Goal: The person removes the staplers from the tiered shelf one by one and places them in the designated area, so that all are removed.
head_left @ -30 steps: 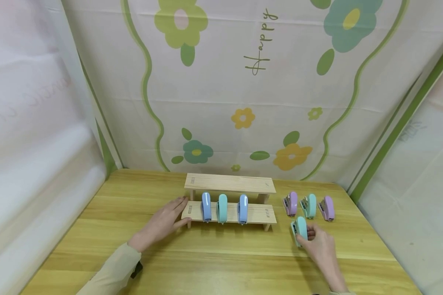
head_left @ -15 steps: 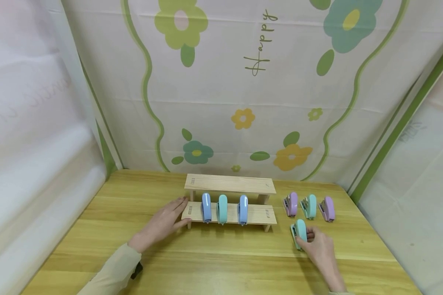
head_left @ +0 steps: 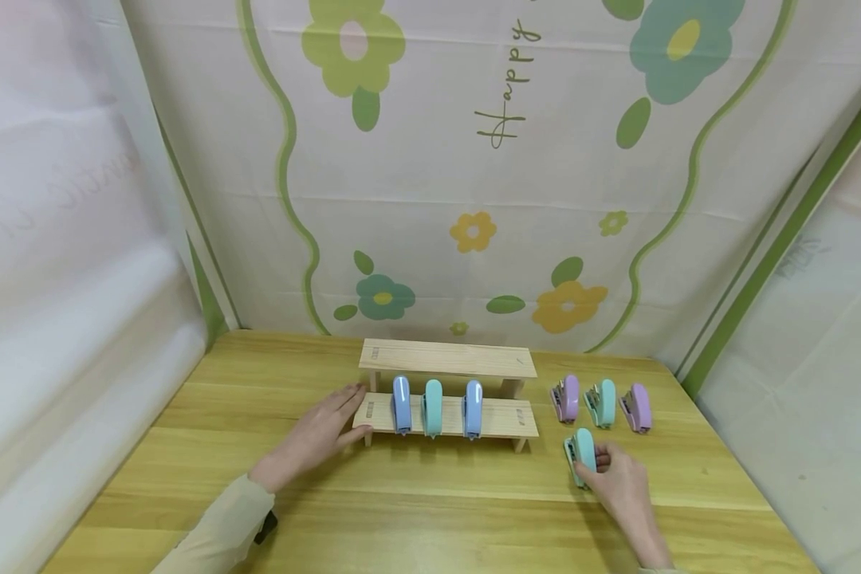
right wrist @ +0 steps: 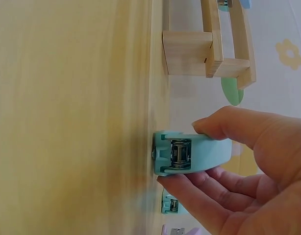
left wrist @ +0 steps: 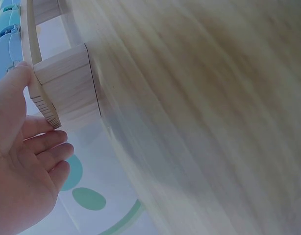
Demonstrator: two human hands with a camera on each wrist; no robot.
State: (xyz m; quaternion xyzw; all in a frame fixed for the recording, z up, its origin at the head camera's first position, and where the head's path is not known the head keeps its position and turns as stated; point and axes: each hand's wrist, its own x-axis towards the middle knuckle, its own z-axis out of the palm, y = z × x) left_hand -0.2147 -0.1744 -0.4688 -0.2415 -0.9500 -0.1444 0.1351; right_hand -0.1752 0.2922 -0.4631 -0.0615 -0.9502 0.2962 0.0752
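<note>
My right hand (head_left: pixel 623 482) pinches a mint-green stapler (head_left: pixel 583 456) between thumb and fingers, at the table's right front. In the right wrist view that stapler (right wrist: pixel 192 154) stands with its base close to the tabletop and its metal inner part showing. My left hand (head_left: pixel 317 434) holds the left end of a two-step wooden stand (head_left: pixel 448 359), thumb at the lower board's front edge. The left wrist view has the fingers (left wrist: pixel 52 149) at the board's end. On the lower step are a blue stapler (head_left: pixel 401 405), a mint-green stapler (head_left: pixel 433 406) and another blue stapler (head_left: pixel 472 408).
Behind my right hand, a purple stapler (head_left: pixel 565 398), a mint-green stapler (head_left: pixel 600 402) and another purple stapler (head_left: pixel 636 407) stand in a row on the wooden table (head_left: pixel 430 510). Flower-printed cloth (head_left: pixel 416 183) rises behind the table, with pale cloth at both sides.
My right hand and the mint-green stapler have shifted slightly toward the table's front since the first frame. The left hand and the wooden stand keep their places.
</note>
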